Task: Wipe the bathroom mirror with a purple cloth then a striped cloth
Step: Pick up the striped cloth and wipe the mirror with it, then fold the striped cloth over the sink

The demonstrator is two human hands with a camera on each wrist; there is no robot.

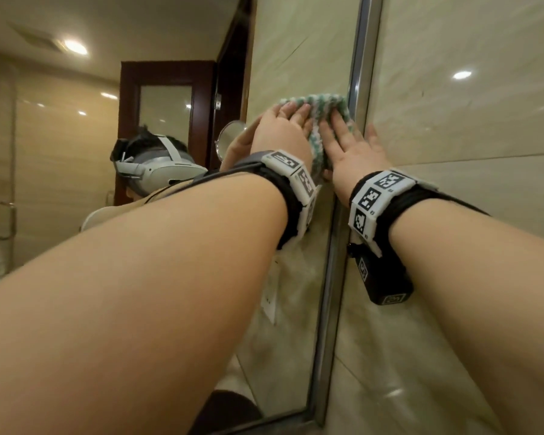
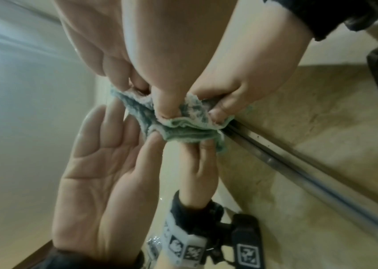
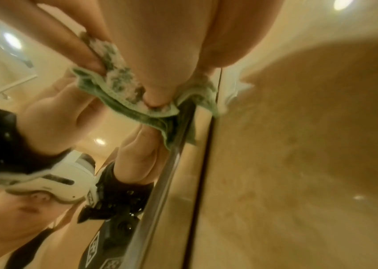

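A green-and-white striped cloth (image 1: 324,103) lies bunched against the bathroom mirror (image 1: 283,48), right at its metal frame (image 1: 357,73). My left hand (image 1: 288,117) presses its left part with flat fingers. My right hand (image 1: 339,127) presses its right part, fingers straight, with the thumb spread over the frame toward the tiled wall. The left wrist view shows the cloth (image 2: 183,125) squeezed between both hands' fingertips and the glass, doubled by its reflection. In the right wrist view the cloth (image 3: 123,94) overlaps the frame under my right hand (image 3: 160,63). No purple cloth is in view.
A glossy beige tiled wall (image 1: 468,152) adjoins the mirror on the right. The glass reflects a dark wooden door (image 1: 167,105), a small round mirror (image 1: 230,136) and a person wearing a headset (image 1: 157,167). A white socket plate (image 1: 269,299) shows low in the reflection.
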